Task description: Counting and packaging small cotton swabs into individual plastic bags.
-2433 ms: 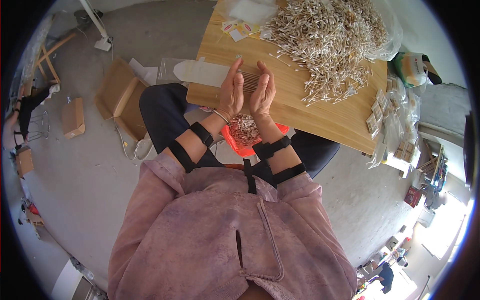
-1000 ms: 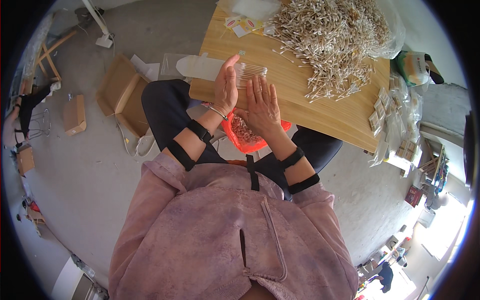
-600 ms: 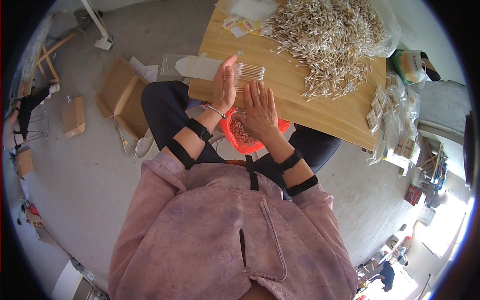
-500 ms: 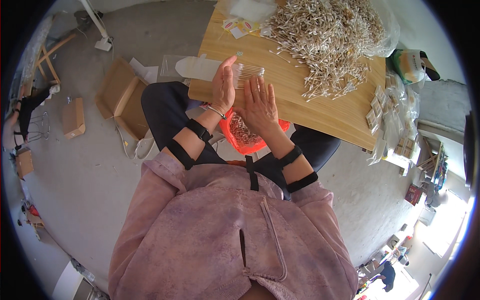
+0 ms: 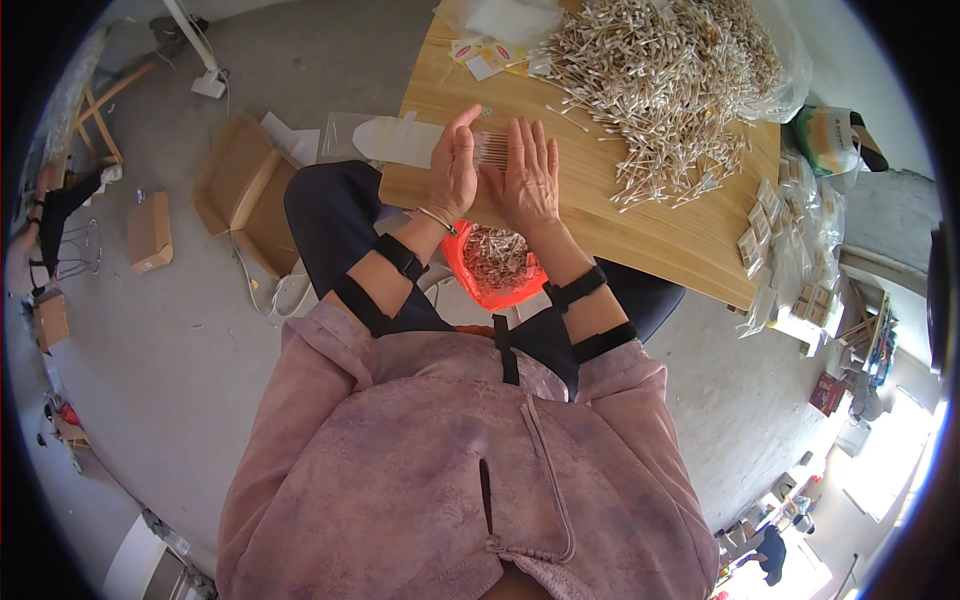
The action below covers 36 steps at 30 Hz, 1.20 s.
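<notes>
A row of cotton swabs [image 5: 493, 150] lies side by side near the table's edge, between my two hands. My left hand [image 5: 455, 172] stands on its edge at the left ends of the row, fingers stretched out. Flat over the right ends rests my right hand [image 5: 526, 180], its fingers straight and covering the swab tips there. Left of my left hand is a white card [image 5: 398, 140] with a pointed end, with clear plastic film [image 5: 340, 135] around its far end. A large heap of loose cotton swabs [image 5: 665, 90] covers the far right of the table.
Below the table's near edge, a red plastic bag [image 5: 512, 298] full of swabs hangs between my knees. Yellow-and-white labels [image 5: 490, 58] lie at the table's far left. Packed swabs in clear bags [image 5: 765, 225] sit at its right. An open cardboard box [image 5: 240, 185] stands on the floor.
My right hand has slid slightly right and away from me, now covering the swabs' right tips. The gap above the red bag has widened. My left hand has barely moved.
</notes>
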{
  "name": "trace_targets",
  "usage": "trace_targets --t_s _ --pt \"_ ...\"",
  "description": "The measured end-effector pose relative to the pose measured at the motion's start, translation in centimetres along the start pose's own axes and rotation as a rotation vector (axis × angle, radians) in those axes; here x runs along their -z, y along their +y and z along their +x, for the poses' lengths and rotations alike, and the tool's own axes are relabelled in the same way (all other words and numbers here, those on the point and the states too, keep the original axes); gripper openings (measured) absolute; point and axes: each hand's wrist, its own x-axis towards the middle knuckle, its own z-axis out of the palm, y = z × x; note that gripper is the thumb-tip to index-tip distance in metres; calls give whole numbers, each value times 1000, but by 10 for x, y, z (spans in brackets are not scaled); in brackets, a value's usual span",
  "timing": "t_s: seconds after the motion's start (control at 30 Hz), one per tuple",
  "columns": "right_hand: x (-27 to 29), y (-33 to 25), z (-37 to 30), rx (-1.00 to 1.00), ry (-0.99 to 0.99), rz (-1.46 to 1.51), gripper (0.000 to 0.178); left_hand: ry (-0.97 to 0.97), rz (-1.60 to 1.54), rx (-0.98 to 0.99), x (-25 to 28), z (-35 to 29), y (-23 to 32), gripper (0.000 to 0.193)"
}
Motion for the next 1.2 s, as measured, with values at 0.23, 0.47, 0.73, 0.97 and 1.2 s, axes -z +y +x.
trace_targets --t_s 0.23,0.47,0.73,0.97,1.2 --pt "-2 5 16 -392 341 734 45 11 46 -25 -10 0 2 60" --pt "-2 -19 9 -373 315 830 58 -15 10 -48 -9 1 -4 60" --pt "-9 -9 2 -335 340 966 58 -46 -31 -20 -5 -2 -6 60" --pt "8 14 -14 -161 230 568 57 -49 -54 7 -3 -2 -8 62" --pt "12 3 -21 107 -193 -114 84 -76 51 -50 -1 -1 -8 60"
